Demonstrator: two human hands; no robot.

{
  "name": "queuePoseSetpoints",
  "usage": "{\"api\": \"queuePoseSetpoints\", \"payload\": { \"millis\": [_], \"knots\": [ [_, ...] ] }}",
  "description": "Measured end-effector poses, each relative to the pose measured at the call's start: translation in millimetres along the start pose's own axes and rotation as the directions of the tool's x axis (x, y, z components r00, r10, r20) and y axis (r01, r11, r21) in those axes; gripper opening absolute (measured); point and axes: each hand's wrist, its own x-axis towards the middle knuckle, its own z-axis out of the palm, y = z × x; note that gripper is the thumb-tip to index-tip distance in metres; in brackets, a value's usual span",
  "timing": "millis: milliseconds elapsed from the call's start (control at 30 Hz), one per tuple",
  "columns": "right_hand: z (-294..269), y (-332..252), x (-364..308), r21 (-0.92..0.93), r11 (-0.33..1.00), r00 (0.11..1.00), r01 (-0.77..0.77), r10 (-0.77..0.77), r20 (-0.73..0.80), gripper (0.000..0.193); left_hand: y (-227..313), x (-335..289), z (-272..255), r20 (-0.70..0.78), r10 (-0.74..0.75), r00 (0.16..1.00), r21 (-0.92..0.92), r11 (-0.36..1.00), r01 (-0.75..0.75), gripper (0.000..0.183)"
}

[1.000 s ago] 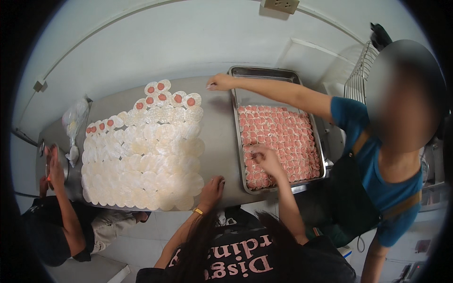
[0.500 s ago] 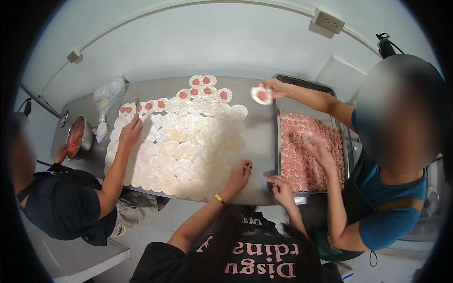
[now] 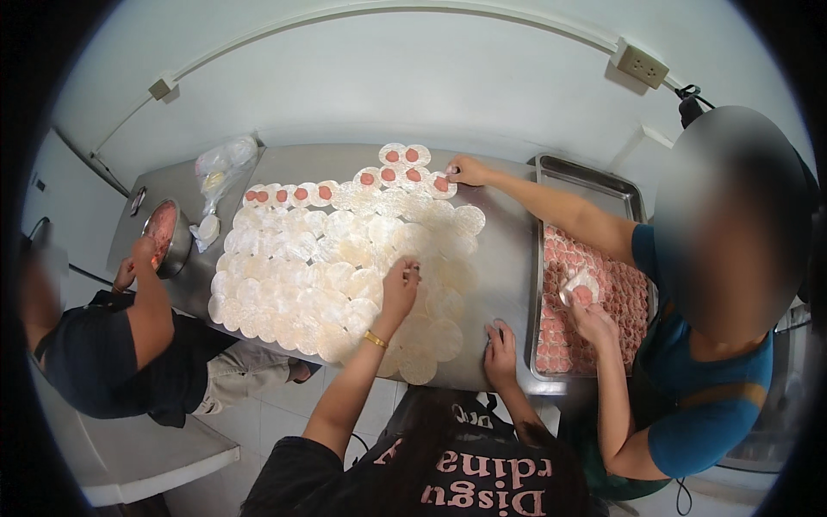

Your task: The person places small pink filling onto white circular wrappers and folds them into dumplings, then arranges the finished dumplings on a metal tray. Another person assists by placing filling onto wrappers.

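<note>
Wrappers (image 3: 276, 297) lie across the surface (image 3: 508, 284), mostly bare, meat dabs (image 3: 301, 194) only along the far side; tray (image 3: 603, 194) at right mostly packed. Left hand (image 3: 400, 289) curls over wrappers, grip unclear; right hand (image 3: 500, 357) rests near, fingers parted.

A kitchen: steel table (image 3: 510, 284), round wrappers (image 3: 332, 267), meat (image 3: 161, 222).

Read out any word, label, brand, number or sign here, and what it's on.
Black shirt: large pink lettering, upside down in the picture; I won't copy its wording.
Dark cloth, higher up: smaller pale lettering, also not copied.
Round wrappers, metal tray, plastic bag: no readable lettering.
</note>
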Motion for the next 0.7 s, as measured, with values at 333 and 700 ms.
{"api": "queuePoseSetpoints", "payload": {
  "millis": [333, 700],
  "knots": [
    [7.0, -2.5, 1.4, -0.161, 0.987, 0.995, -0.012, 0.028, 0.097, 0.033, -28.3, 223.4, -58.6, -0.216, 0.184, 0.959, 0.445, 0.892, -0.071, 0.023],
    [5.8, -1.5, 2.7, -0.139, 0.99, 0.989, -0.028, 0.047, 0.137, 0.042, -75.1, 340.7, -37.9, -0.249, -0.004, 0.969, 0.592, 0.791, 0.155, 0.016]
  ]
}}
